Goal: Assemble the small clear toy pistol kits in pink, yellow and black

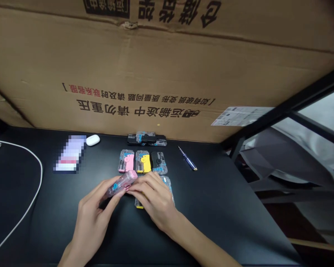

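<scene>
The person's left hand (92,218) and right hand (155,200) are closing together on a clear plastic packet (121,184) with a pink object sealed inside, and its glossy, crinkled wrap is catching the light at lower centre of the frame. The left fingers are curling around one end while the right fingertips are pinching the other, so the packet is firmly grasped. Partly blocked by the right hand, a yellow-cornered packet (139,204) is lying on the black desk (225,222), its far end poking out beyond the knuckles.

Just above the hands, three blister packets are lying side by side: a pink one (126,161), a yellow one (143,161) and a black one (159,163). Behind them, a black packet (147,139) is lying crosswise. To the right, a slim blue-handled screwdriver (187,158) is resting at an angle. Toward the upper left, a smooth white earbud case (92,140) is sitting beside a pixelated, unreadable item (70,154). A white cable (40,174) is curving down the left side, and a large corrugated cardboard box (128,55) printed with black and red Chinese characters is filling the background.
</scene>
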`<state>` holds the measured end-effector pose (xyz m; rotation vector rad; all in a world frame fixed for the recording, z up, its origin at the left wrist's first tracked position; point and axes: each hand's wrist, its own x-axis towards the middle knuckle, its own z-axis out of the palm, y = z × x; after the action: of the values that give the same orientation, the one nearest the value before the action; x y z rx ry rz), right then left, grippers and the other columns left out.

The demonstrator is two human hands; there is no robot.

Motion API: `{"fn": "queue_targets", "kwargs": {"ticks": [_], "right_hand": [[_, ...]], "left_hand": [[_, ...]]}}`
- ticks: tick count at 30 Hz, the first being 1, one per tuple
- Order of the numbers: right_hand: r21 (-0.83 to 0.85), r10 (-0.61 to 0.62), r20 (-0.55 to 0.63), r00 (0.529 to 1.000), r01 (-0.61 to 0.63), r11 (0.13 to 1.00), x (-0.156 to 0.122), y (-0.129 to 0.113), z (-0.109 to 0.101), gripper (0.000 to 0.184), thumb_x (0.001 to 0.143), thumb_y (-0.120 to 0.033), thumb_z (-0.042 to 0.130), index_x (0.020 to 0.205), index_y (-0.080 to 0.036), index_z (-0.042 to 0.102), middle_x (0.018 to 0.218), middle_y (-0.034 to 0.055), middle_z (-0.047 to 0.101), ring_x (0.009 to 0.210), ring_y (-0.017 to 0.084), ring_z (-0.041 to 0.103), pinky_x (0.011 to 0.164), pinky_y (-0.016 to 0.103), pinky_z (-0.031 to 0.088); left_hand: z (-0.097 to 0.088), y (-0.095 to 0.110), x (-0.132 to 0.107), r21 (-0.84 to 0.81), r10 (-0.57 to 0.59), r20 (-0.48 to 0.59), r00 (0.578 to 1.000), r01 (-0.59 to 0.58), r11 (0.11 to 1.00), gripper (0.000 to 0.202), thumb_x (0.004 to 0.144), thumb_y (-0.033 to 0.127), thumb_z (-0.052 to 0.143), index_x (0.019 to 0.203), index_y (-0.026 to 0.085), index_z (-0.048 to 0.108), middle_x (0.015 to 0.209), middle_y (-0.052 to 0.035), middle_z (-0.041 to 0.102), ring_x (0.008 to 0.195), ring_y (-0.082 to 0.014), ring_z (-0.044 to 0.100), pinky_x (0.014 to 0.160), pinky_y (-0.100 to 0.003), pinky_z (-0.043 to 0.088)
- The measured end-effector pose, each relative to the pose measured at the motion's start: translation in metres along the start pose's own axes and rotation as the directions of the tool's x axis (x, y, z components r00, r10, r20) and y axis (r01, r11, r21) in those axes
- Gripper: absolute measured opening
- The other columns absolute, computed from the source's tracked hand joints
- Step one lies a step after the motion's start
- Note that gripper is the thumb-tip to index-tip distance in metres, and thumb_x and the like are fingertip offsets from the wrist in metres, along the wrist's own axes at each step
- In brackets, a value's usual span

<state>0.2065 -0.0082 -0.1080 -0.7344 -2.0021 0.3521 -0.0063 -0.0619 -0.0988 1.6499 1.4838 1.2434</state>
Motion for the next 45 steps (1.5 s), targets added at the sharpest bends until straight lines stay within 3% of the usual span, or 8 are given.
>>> {"fn": "queue_targets", "kwargs": {"ticks": [10,14,19,24,30,35,45], "right_hand": [[0.113,0.144,-0.023,0.989,-0.141,0.984,0.002,-0.009,-0.007,0.011,0.108,-0.012,0.079,0.109,-0.022,0.083,0.099,0.0028,0.085,0.09,0.019,0.079,0.086,0.037,0.062],[0.121,0.157,-0.029,0.987,-0.152,0.981,0.003,-0.012,-0.006,0.015,0.106,-0.008,0.08,0.109,-0.022,0.084,0.1,0.0032,0.086,0.091,0.019,0.08,0.086,0.038,0.063],[0.104,0.141,-0.046,0.989,-0.136,0.985,0.004,-0.01,-0.006,0.015,0.107,-0.009,0.079,0.108,-0.024,0.084,0.099,0.0027,0.086,0.088,0.02,0.08,0.083,0.039,0.06],[0.004,0.136,-0.043,0.99,-0.136,0.991,0.01,-0.001,-0.01,0.009,0.11,-0.017,0.08,0.108,-0.025,0.082,0.099,0.0031,0.086,0.091,0.022,0.077,0.086,0.042,0.055],[-0.049,0.15,0.081,0.985,-0.146,0.988,0.01,0.002,-0.005,0.009,0.113,-0.022,0.077,0.104,-0.023,0.078,0.097,0.0003,0.085,0.094,0.02,0.072,0.096,0.043,0.047],[-0.147,0.177,0.194,0.965,-0.15,0.978,0.006,-0.001,0.003,0.013,0.118,-0.029,0.07,0.113,-0.023,0.081,0.101,0.0023,0.087,0.097,0.021,0.071,0.103,0.045,0.042],[-0.233,0.203,0.246,0.948,-0.145,0.962,0.006,-0.002,0.007,0.016,0.118,-0.024,0.069,0.109,-0.024,0.082,0.107,0.0034,0.088,0.11,0.024,0.07,0.107,0.049,0.035]], "left_hand": [[0.001,0.002,-0.002,-0.037,-0.016,-0.049,0.999,0.014,0.999,0.023,0.105,0.034,0.082,0.127,0.028,0.088,0.12,-0.0043,0.09,0.1,-0.0218,0.088,0.088,-0.024,0.071],[0.002,0.004,0.0,-0.087,-0.123,-0.087,0.989,0.115,0.989,0.027,0.102,0.041,0.085,0.124,0.025,0.09,0.118,-0.0063,0.091,0.099,-0.026,0.089,0.089,-0.031,0.073],[-0.003,0.002,0.007,-0.249,-0.372,-0.213,0.903,0.318,0.915,0.049,0.09,0.054,0.096,0.127,0.023,0.088,0.121,-0.007,0.092,0.105,-0.0284,0.088,0.097,-0.034,0.072],[-0.007,-0.003,0.014,-0.452,-0.515,-0.239,0.823,0.375,0.81,0.055,0.086,0.054,0.1,0.13,0.024,0.086,0.134,-0.0072,0.089,0.121,-0.0252,0.085,0.109,-0.03,0.066],[-0.009,-0.009,0.017,-0.476,-0.528,-0.254,0.81,0.371,0.797,0.055,0.084,0.053,0.102,0.125,0.021,0.086,0.12,-0.0063,0.089,0.097,-0.0177,0.079,0.081,-0.021,0.064],[-0.012,-0.012,0.018,-0.435,-0.525,-0.197,0.828,0.406,0.803,0.049,0.084,0.056,0.099,0.112,0.018,0.085,0.089,-0.0002,0.078,0.069,-0.0114,0.061,0.063,-0.02,0.053],[-0.013,-0.013,0.018,-0.398,-0.535,-0.159,0.83,0.442,0.804,0.059,0.078,0.064,0.099,0.109,0.016,0.083,0.086,-0.001,0.074,0.066,-0.0119,0.055,0.058,-0.021,0.046]]}}
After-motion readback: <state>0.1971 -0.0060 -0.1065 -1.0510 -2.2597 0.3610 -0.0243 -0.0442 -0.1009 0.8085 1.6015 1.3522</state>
